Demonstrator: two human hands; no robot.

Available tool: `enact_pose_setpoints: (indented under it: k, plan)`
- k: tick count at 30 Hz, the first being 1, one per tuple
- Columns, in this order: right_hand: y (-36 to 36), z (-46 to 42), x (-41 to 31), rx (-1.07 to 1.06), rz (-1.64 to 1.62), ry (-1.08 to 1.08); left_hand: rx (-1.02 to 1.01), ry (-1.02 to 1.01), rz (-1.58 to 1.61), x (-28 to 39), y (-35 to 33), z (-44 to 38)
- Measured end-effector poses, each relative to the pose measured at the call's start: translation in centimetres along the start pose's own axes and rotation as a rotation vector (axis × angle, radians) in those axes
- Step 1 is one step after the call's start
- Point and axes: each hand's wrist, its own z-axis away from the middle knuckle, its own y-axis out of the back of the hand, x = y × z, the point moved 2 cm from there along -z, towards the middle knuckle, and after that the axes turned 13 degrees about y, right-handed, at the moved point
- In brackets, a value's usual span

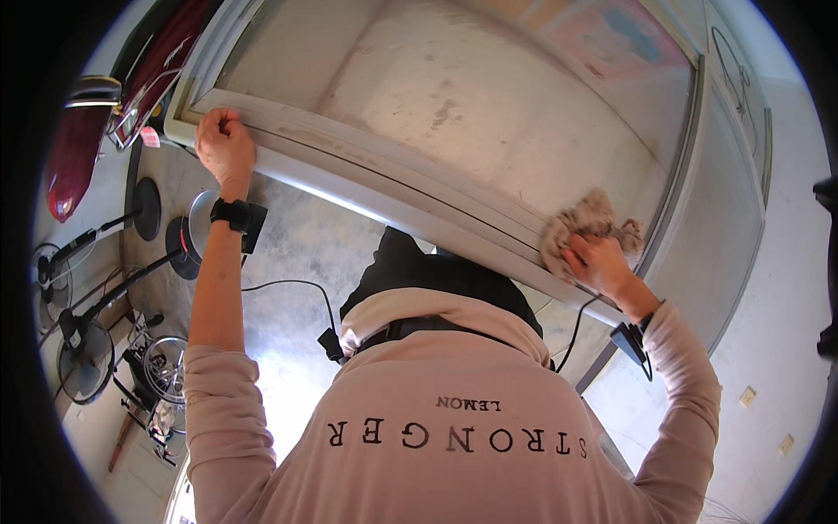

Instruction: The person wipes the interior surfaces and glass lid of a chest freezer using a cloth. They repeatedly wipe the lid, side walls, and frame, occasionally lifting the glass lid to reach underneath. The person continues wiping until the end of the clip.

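Observation:
A large glass panel [484, 111] in a white metal frame [393, 190] stretches in front of me, its glass smudged. My left hand [224, 147] is curled over the frame near its left corner, the fingertips partly hidden. At the right end of the near rail, my right hand [599, 262] grips a crumpled, dirty beige cloth [586, 216]. The cloth lies against the rail and the lower right part of the glass. Both wrists wear black straps with small dark devices.
Standing fans [85, 360] and a wheelchair [157, 373] are on the floor at left. A dark red motorbike or scooter [82, 150] stands beyond the left corner. Another framed panel [707, 216] adjoins at right, beside a white wall [785, 295]. Black cables [294, 283] hang near my waist.

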Motion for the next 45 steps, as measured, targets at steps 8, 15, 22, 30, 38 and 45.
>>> enact_pose_setpoints:
  k: [8,15,22,30,38,45]
  plan:
    - [0.6,9.6,2.2,0.15,-0.254,-0.288,-0.021,-0.002,-0.042,-0.5,-0.3,-0.2]
    - [-0.6,7.7,3.7,0.184,-0.48,-0.609,-0.054,0.044,-0.058,-1.8,-0.5,-0.4]
    - [0.4,6.8,-0.4,0.402,-0.075,-0.303,-0.039,0.039,-0.023,-1.4,-0.1,0.1]
    - [0.4,3.0,-1.0,0.39,-0.15,-0.233,-0.039,0.086,-0.047,-1.2,0.0,0.1]
    - [0.7,-9.8,-3.4,0.299,-0.125,0.159,-0.03,0.095,-0.063,-1.7,-0.5,-0.1]
    - [-0.8,-13.6,-3.3,0.131,-0.168,0.369,-0.049,0.095,-0.066,-2.2,-0.7,-0.7]
